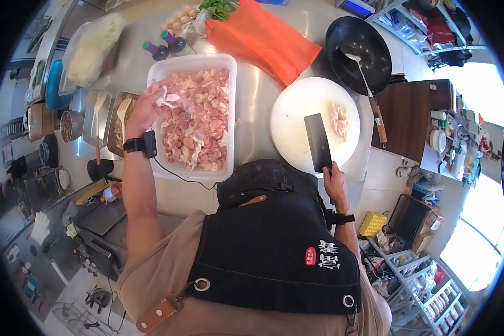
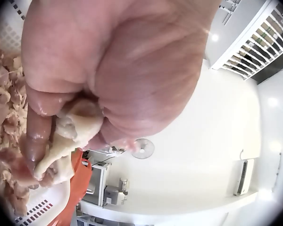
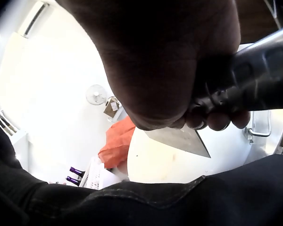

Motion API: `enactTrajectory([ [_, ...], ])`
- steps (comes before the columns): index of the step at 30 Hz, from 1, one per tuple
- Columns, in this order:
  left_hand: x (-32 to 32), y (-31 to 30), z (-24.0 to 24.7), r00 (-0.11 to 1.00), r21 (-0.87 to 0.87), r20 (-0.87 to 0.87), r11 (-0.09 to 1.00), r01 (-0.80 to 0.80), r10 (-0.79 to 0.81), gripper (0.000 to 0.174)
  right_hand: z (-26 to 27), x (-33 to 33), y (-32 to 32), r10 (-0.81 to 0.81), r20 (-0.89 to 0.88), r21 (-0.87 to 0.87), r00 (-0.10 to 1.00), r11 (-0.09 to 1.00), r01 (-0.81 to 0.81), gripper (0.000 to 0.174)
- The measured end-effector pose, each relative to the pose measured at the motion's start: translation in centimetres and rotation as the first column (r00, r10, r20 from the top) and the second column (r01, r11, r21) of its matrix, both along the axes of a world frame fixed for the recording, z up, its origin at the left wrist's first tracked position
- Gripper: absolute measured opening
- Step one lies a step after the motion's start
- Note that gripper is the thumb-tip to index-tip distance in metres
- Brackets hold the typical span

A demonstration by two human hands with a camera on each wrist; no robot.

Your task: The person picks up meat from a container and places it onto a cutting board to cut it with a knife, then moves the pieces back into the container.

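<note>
My left hand [image 1: 143, 112] is over the left side of a white plastic basket [image 1: 232, 106] heaped with cut raw meat [image 1: 199, 120]. Its fingers grip a pale, skin-covered piece of raw meat [image 2: 68, 132], partly hidden by the palm in the left wrist view. On the right, my right hand [image 1: 335, 183] holds a cleaver [image 1: 317, 140] by its black handle. The wide blade lies over a round white cutting board [image 1: 291, 103], its far end pointing away from me. A small pile of cut meat [image 1: 339, 120] sits on the board, right of the blade.
Beyond the board, a black wok [image 1: 347, 39] holds a long-handled utensil. An orange bag [image 1: 263, 42] lies behind the basket and board. Two dark bottles [image 1: 176, 43] with green caps stand behind the basket, near some eggs [image 1: 176, 21]. Metal trays [image 1: 95, 140] are at the left.
</note>
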State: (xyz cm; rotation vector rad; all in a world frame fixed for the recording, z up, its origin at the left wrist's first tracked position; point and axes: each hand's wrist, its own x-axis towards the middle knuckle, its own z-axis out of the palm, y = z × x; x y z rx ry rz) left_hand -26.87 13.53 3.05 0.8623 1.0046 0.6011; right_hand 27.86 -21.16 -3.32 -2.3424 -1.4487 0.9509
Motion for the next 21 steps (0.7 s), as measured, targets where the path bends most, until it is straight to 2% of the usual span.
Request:
enactTrajectory([
  [3,0.7,-0.8,1.5,0.994,0.09,-0.08,0.994,-0.067,0.074,0.043,-0.2,0.2,-0.1,-0.007,-0.012,0.032,1.0,0.999,0.007,0.027],
  [7,-1.0,0.3,-0.5,0.99,0.183,-0.094,0.979,-0.087,0.105,0.047,0.3,-0.2,0.1,-0.002,0.004,0.008,1.0,1.0,0.002,0.028],
  [9,-1.8,1.0,-2.1,0.953,0.36,-0.262,0.932,-0.048,0.15,0.044,0.6,-0.4,0.2,-0.017,-0.024,-0.044,1.0,0.999,0.016,0.032],
  [10,-2.1,1.2,-2.9,0.953,0.362,-0.262,0.931,-0.049,0.152,0.044,0.5,-0.5,0.2,-0.016,-0.025,-0.042,1.0,0.999,0.015,0.032],
  [12,-2.1,1.6,-3.7,0.887,0.286,-0.43,0.957,-0.044,0.169,0.04,0.6,-0.5,0.2,-0.023,-0.022,-0.029,1.0,0.999,0.022,0.031],
  [13,-1.7,1.7,-4.4,0.888,0.286,-0.428,0.957,-0.041,0.166,0.04,0.6,-0.4,0.1,-0.027,-0.019,-0.028,0.999,0.999,0.027,0.031],
  [14,-0.5,1.5,-4.6,0.746,0.425,-0.634,0.898,0.118,0.202,0.041,0.5,-0.3,0.1,-0.015,-0.019,-0.024,1.0,1.0,0.014,0.031],
  [15,0.4,1.3,-4.9,0.555,0.502,-0.784,0.811,0.301,0.279,0.042,0.4,-0.2,0.2,0.001,-0.019,-0.02,1.0,1.0,-0.001,0.031],
  [17,1.1,1.2,-8.8,0.558,0.513,-0.786,0.784,0.349,0.266,0.045,0.7,-0.4,0.2,-0.003,-0.016,-0.028,1.0,1.0,0.003,0.031],
  [19,3.0,0.8,-9.6,0.563,0.524,-0.787,0.754,0.397,0.251,0.048,0.8,-0.4,0.3,-0.01,-0.01,-0.037,1.0,0.999,0.009,0.031],
  [21,7.0,-0.7,-8.3,0.447,0.291,-0.894,0.803,0.52,0.035,0.051,0.4,-0.3,0.2,-0.009,-0.008,-0.066,1.0,0.998,0.008,0.032],
])
